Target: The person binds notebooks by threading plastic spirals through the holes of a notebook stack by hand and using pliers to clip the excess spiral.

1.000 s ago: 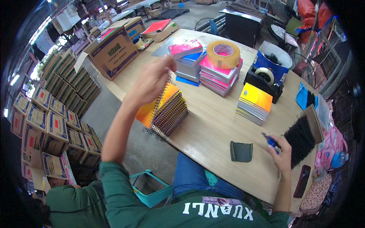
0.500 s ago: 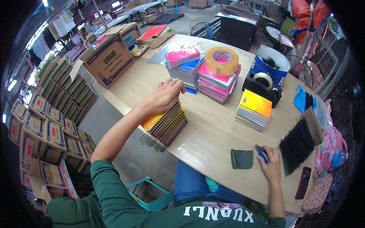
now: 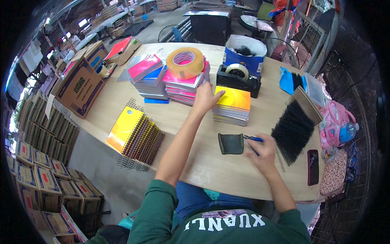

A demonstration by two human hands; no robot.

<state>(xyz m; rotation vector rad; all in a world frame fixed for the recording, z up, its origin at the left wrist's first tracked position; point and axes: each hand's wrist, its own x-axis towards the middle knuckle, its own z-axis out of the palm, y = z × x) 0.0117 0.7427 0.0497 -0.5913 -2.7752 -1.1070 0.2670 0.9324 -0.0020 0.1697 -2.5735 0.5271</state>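
Left hand, fingers spread, lands on the yellow notebook stack at mid-table, right hand closed around blue pliers; pick-up step, next needing one notebook separated

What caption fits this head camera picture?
Left hand reaches a yellow notebook stack; right hand holds a blue-handled tool.

Pale wooden table, notebook stacks, tape dispenser, black binding coils, cardboard box, phone
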